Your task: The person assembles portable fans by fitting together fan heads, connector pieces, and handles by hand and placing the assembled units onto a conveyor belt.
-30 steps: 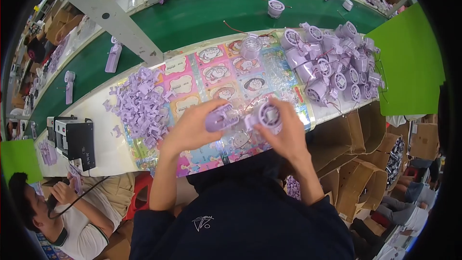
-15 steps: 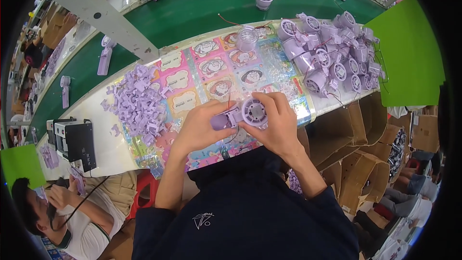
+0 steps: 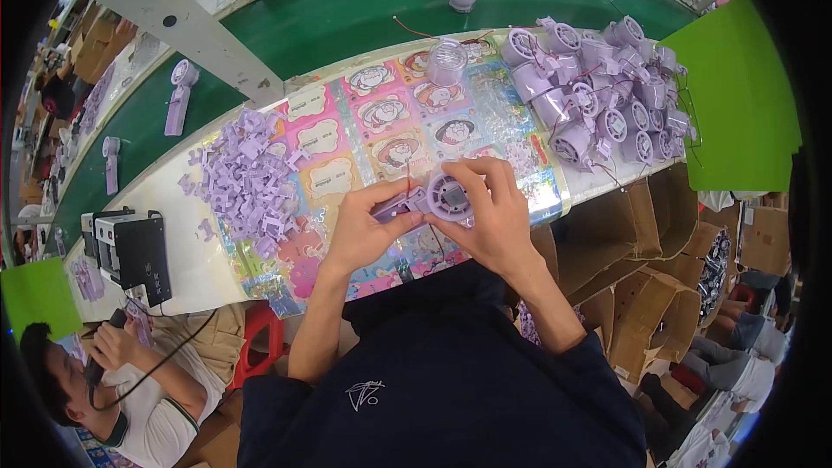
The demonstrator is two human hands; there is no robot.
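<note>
Between my hands is a lavender plastic round housing, its open spoked face turned up, with a dark square part at its centre. My right hand is closed around its right rim, thumb below and fingers above. My left hand pinches a lavender bracket-like piece that meets the housing's left side; whether the two are joined I cannot tell. A thin red wire sticks up beside the bracket, and a dark wire hangs below. Fingers hide part of both pieces.
A heap of small lavender brackets lies left, and a pile of wired round housings right. One clear-topped housing stands at the mat's far edge. Beyond runs a green conveyor belt. Cardboard boxes sit below right; a co-worker sits left.
The bracket in my left hand has tilted, and its rounded end shows less. The housing has shifted slightly left. Parts on the conveyor belt have moved left.
</note>
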